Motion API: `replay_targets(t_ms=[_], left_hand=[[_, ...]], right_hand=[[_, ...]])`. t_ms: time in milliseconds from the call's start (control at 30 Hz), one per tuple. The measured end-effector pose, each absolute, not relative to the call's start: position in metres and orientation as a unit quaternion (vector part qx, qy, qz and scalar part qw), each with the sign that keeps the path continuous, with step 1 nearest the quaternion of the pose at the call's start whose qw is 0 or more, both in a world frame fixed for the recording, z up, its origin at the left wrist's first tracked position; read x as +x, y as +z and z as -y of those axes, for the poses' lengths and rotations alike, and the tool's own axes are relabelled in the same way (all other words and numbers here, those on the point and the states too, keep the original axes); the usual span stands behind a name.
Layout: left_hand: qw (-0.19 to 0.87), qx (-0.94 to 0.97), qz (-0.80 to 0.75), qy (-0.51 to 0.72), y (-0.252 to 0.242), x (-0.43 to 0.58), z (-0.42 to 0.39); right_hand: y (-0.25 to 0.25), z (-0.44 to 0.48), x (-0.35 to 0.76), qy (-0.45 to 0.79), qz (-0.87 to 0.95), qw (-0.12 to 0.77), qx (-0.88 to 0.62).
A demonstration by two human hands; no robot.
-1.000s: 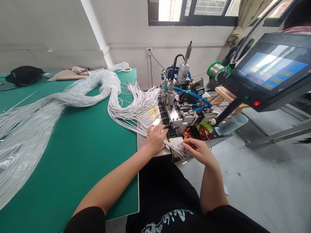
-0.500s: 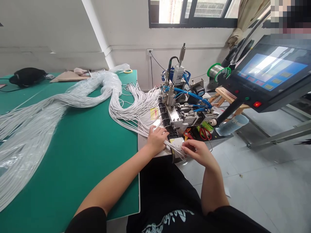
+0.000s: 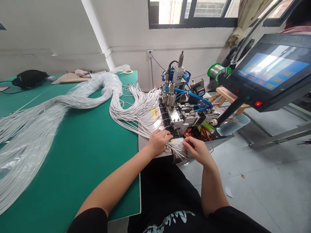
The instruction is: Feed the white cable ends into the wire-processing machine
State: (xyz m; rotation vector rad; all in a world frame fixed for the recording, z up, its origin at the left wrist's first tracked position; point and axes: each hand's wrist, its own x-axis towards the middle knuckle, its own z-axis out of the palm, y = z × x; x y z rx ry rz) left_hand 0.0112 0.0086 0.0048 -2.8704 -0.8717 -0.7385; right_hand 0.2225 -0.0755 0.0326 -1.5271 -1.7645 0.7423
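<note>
My left hand [image 3: 159, 142] curls over several white cables [image 3: 177, 147] at the front corner of the machine's plate, its fingertips by the black track. The cable ends fan out to the right, past that hand. My right hand [image 3: 196, 149] pinches one cable near its end between thumb and fingertips, over a small whitish pad [image 3: 179, 140]. Behind both hands stands the benchtop machine [image 3: 173, 113] with metal cylinders and blue air hoses. More white cables [image 3: 143, 102] run in a loop from the table to the machine's black track.
Cable bundles in clear plastic [image 3: 48, 129] lie across the green table [image 3: 97, 155]. At the right stand a control screen [image 3: 274, 72], a solder wire spool [image 3: 217, 72], red-handled scissors [image 3: 206, 132] and a clear plastic container [image 3: 234, 125]. A yellow tape roll [image 3: 128, 72] lies at the back.
My left hand has shifted slightly right along the cables, its thumb side nearer the track. The right fingers have closed to a tighter pinch and lifted one cable apart from the others.
</note>
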Motion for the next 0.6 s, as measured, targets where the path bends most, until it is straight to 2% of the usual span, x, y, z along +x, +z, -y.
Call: replay_targets(t_ms=[333, 600], left_hand=[[0.044, -0.941, 0.259, -0.212, 0.006, 0.009, -0.008], [0.043, -0.941, 0.266, -0.205, 0.007, 0.010, -0.006]], right_hand=[[0.024, 0.069, 0.219, 0.268, 0.636, 0.391, -0.609], [0.022, 0.067, 0.218, 0.272, 0.634, 0.396, -0.606]])
